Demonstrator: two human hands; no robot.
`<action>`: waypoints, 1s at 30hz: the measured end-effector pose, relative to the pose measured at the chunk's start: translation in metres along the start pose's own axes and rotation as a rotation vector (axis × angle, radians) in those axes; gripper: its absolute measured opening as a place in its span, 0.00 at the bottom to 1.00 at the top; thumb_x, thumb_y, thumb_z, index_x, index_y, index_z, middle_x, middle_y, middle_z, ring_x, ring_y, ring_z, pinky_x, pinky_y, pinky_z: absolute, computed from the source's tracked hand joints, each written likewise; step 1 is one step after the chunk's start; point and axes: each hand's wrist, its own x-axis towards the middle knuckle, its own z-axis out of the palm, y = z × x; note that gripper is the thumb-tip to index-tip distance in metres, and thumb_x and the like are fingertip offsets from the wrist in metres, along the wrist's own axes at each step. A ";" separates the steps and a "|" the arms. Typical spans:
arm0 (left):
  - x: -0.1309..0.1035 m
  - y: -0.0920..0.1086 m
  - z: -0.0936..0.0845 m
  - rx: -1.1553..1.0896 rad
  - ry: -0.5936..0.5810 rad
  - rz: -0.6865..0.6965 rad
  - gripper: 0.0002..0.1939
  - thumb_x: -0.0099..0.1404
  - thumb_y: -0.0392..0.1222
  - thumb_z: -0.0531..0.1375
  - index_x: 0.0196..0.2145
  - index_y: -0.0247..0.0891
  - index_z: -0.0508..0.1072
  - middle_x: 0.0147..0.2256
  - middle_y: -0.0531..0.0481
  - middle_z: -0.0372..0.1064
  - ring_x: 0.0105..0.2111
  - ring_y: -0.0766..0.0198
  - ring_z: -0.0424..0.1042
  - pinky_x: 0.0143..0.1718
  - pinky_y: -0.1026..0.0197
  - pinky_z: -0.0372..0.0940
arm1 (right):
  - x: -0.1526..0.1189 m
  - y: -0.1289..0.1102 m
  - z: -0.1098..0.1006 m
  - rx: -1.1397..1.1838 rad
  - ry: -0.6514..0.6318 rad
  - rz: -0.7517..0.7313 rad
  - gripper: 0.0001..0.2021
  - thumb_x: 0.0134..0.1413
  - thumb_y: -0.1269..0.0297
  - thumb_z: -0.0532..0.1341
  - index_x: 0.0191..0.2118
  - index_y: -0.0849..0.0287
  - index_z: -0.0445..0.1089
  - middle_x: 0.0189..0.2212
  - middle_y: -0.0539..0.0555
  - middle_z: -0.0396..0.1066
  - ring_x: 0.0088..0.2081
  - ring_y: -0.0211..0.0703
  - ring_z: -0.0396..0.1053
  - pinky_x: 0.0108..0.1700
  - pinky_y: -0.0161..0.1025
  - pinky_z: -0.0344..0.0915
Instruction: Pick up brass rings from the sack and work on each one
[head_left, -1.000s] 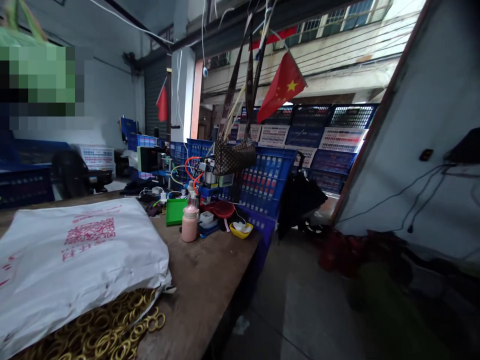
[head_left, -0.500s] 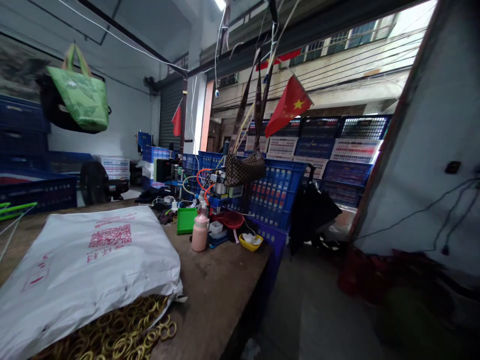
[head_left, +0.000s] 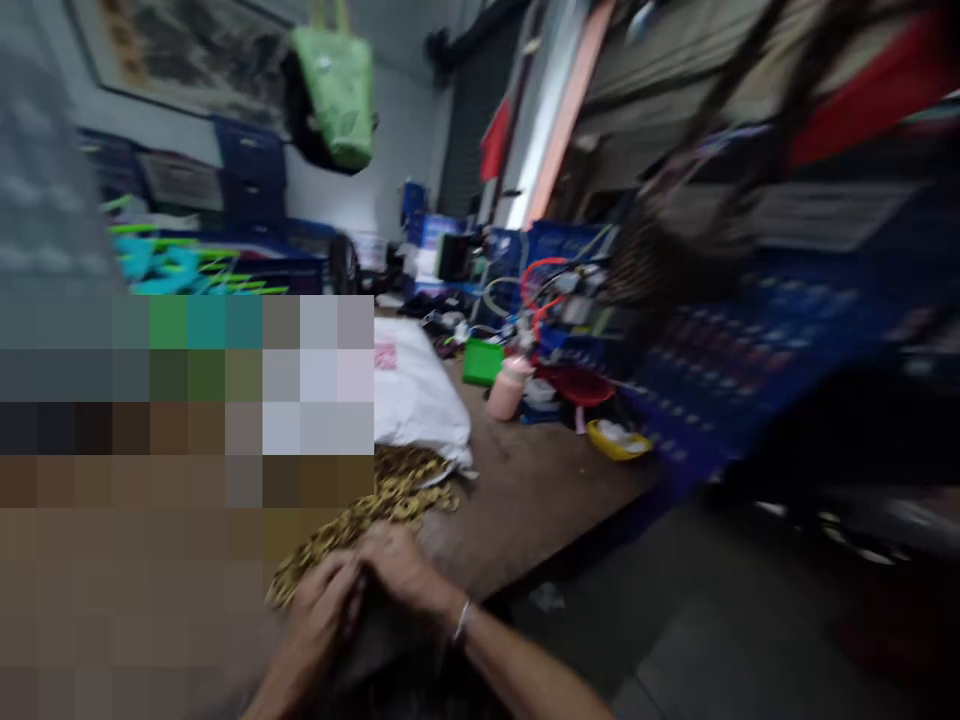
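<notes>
My left hand (head_left: 324, 605) and my right hand (head_left: 397, 562) are close together at the table's near edge, beside a pile of gold-coloured rings (head_left: 360, 515). The fingers of both hands are curled inward and meet between them. Motion blur and the hands themselves hide whatever is in them. A bracelet (head_left: 463, 620) circles my right wrist. Behind the rings lies a white sack (head_left: 424, 400) with red print, and the rings spill from its near side onto the brown table (head_left: 517, 500).
On the table stand a pink bottle (head_left: 508, 388), a green tray (head_left: 482, 362), a red bowl (head_left: 577, 385) and a yellow dish (head_left: 616, 440) with white contents. Blue crates (head_left: 772, 350) are at the right. A green bag (head_left: 334, 95) hangs beyond. Pixel blocks cover the lower left.
The view has swung left and down, so the sack and bottle now sit further right. Both my hands have come into view beside the rings.
</notes>
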 end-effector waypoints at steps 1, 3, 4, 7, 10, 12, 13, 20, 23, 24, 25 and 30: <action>-0.002 -0.002 0.000 -0.047 0.013 0.000 0.21 0.53 0.60 0.56 0.26 0.36 0.65 0.15 0.59 0.54 0.15 0.73 0.53 0.16 0.69 0.50 | -0.001 -0.002 -0.002 0.005 -0.022 -0.023 0.09 0.47 0.64 0.52 0.20 0.59 0.57 0.18 0.44 0.54 0.23 0.31 0.51 0.25 0.29 0.52; -0.005 -0.005 0.001 -0.098 0.040 0.008 0.19 0.55 0.58 0.55 0.25 0.36 0.64 0.15 0.59 0.55 0.15 0.73 0.53 0.15 0.70 0.48 | -0.002 -0.002 -0.005 -0.053 -0.019 -0.044 0.09 0.47 0.63 0.52 0.21 0.59 0.57 0.19 0.44 0.54 0.23 0.31 0.52 0.26 0.30 0.52; -0.007 -0.006 0.002 -0.123 0.042 0.006 0.18 0.55 0.57 0.55 0.25 0.36 0.64 0.15 0.59 0.55 0.14 0.74 0.53 0.15 0.71 0.48 | -0.002 -0.002 -0.006 -0.081 -0.016 -0.068 0.10 0.48 0.62 0.51 0.21 0.59 0.56 0.19 0.44 0.54 0.23 0.32 0.51 0.26 0.31 0.51; -0.012 -0.006 0.006 -0.194 0.036 -0.007 0.17 0.55 0.55 0.56 0.25 0.37 0.63 0.15 0.59 0.56 0.13 0.75 0.52 0.14 0.71 0.48 | -0.005 0.001 -0.009 -0.131 -0.059 -0.077 0.13 0.51 0.58 0.50 0.21 0.58 0.56 0.19 0.44 0.53 0.22 0.32 0.51 0.26 0.32 0.50; -0.018 -0.006 0.009 -0.244 0.028 0.000 0.17 0.55 0.54 0.57 0.25 0.37 0.62 0.17 0.58 0.57 0.13 0.75 0.53 0.14 0.71 0.48 | -0.009 0.003 -0.012 -0.169 -0.061 -0.087 0.14 0.52 0.56 0.49 0.21 0.58 0.56 0.18 0.45 0.54 0.22 0.33 0.52 0.26 0.32 0.50; -0.020 -0.004 0.009 -0.243 0.016 0.010 0.16 0.56 0.54 0.56 0.24 0.37 0.62 0.16 0.59 0.57 0.13 0.75 0.52 0.14 0.71 0.48 | -0.011 0.005 -0.014 -0.227 -0.032 -0.106 0.14 0.53 0.57 0.49 0.21 0.58 0.56 0.18 0.45 0.55 0.22 0.34 0.52 0.26 0.32 0.50; -0.021 -0.003 0.009 -0.237 0.012 0.018 0.16 0.56 0.54 0.56 0.24 0.37 0.62 0.15 0.59 0.56 0.13 0.75 0.52 0.14 0.71 0.48 | -0.013 0.005 -0.014 -0.275 -0.024 -0.123 0.13 0.53 0.58 0.48 0.22 0.58 0.56 0.18 0.45 0.55 0.22 0.34 0.52 0.26 0.32 0.50; -0.021 -0.001 0.009 -0.173 0.071 0.064 0.16 0.57 0.53 0.55 0.24 0.37 0.62 0.14 0.59 0.56 0.13 0.75 0.52 0.15 0.70 0.48 | -0.027 0.002 -0.016 -0.704 -0.136 -0.304 0.09 0.44 0.77 0.48 0.28 0.59 0.61 0.25 0.50 0.64 0.27 0.36 0.58 0.30 0.33 0.50; -0.021 -0.003 0.010 -0.134 0.100 0.065 0.15 0.56 0.53 0.55 0.23 0.38 0.62 0.13 0.60 0.56 0.13 0.74 0.52 0.15 0.70 0.48 | -0.030 -0.002 -0.016 -0.804 -0.137 -0.281 0.11 0.42 0.77 0.48 0.30 0.60 0.63 0.26 0.52 0.66 0.27 0.37 0.59 0.30 0.33 0.50; -0.021 -0.003 0.011 -0.123 0.104 0.071 0.15 0.56 0.53 0.55 0.23 0.38 0.61 0.13 0.60 0.56 0.13 0.74 0.52 0.15 0.70 0.48 | -0.030 -0.003 -0.016 -0.821 -0.141 -0.275 0.11 0.42 0.78 0.48 0.31 0.60 0.63 0.26 0.53 0.67 0.27 0.37 0.59 0.30 0.34 0.50; -0.021 -0.003 0.011 -0.115 0.109 0.079 0.15 0.56 0.53 0.55 0.23 0.38 0.61 0.13 0.60 0.55 0.13 0.74 0.52 0.15 0.70 0.48 | -0.029 -0.004 -0.016 -0.832 -0.148 -0.271 0.12 0.42 0.78 0.48 0.32 0.60 0.64 0.26 0.53 0.67 0.27 0.38 0.59 0.30 0.34 0.50; -0.021 -0.003 0.009 -0.061 0.095 0.155 0.16 0.57 0.53 0.55 0.22 0.38 0.60 0.14 0.59 0.55 0.14 0.73 0.53 0.16 0.70 0.49 | -0.028 -0.004 -0.016 -0.788 -0.225 -0.261 0.14 0.44 0.78 0.48 0.35 0.60 0.64 0.29 0.54 0.69 0.29 0.37 0.61 0.30 0.33 0.50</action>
